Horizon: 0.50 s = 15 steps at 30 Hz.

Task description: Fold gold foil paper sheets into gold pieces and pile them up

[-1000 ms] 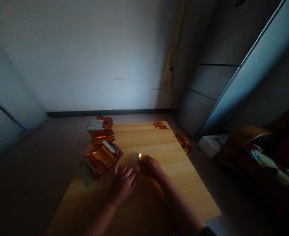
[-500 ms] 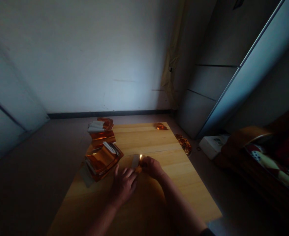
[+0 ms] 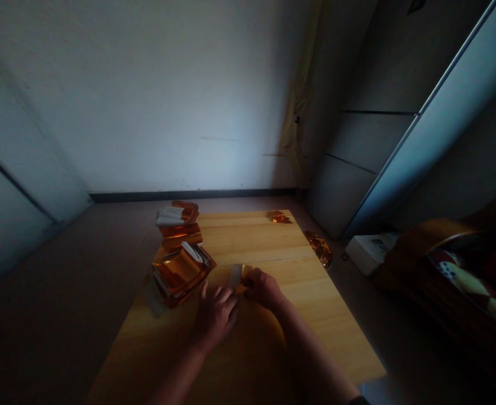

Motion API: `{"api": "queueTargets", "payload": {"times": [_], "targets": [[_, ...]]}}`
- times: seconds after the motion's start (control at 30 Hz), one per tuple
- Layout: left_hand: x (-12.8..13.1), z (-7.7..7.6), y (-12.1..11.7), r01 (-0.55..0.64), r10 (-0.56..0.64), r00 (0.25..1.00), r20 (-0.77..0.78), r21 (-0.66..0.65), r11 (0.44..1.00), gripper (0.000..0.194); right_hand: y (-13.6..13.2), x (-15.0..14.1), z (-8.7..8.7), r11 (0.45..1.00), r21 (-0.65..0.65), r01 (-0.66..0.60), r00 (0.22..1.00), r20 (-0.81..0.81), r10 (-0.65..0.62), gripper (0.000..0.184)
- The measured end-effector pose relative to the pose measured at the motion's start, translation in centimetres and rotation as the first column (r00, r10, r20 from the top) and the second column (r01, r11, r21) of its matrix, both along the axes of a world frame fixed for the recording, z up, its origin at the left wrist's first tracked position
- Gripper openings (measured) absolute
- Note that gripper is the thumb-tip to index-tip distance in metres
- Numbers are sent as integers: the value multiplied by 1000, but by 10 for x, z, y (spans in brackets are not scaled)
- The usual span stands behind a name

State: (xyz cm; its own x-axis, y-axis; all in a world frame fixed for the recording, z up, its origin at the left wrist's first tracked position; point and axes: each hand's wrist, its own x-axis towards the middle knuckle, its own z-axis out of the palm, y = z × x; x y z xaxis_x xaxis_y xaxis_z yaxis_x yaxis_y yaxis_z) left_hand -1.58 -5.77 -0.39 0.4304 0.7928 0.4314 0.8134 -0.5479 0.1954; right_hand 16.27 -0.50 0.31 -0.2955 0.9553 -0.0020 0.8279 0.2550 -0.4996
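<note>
A small piece of foil paper (image 3: 236, 274), pale grey on one side and copper-gold at its folded part, lies on the wooden table between my hands. My right hand (image 3: 265, 289) pinches its right side, fingers curled in. From the left, my left hand (image 3: 215, 313) holds the near end down with its fingertips; its little finger sticks up. Fingers cover much of the piece, so its full shape is hidden. Just beyond my left hand sits a stack of copper-coloured foil sheets (image 3: 183, 273) with pale edges.
More copper foil (image 3: 181, 236) lies behind the stack, beside a grey-and-copper bundle (image 3: 175, 214) at the table's far left corner. Crumpled foil (image 3: 280, 217) rests at the far right of the table (image 3: 315, 315). A foil heap (image 3: 320, 248) and a white box (image 3: 365, 252) stand off its right edge.
The view has shifted slightly, so everything sits a little further right. Both hands stay at the foil paper; the bright glint on it has faded.
</note>
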Motion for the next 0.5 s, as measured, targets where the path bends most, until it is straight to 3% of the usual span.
{"api": "queueTargets", "payload": {"times": [0.3, 0.5], "targets": [[0, -3, 1, -8, 8, 1000, 13, 1, 1000, 25, 7, 3, -1, 1000, -16, 8, 1000, -3, -8, 21], [13, 0, 8, -129, 129, 992, 4, 2, 992, 16, -1, -5, 3, 997, 73, -22, 988, 157, 11, 25]]}}
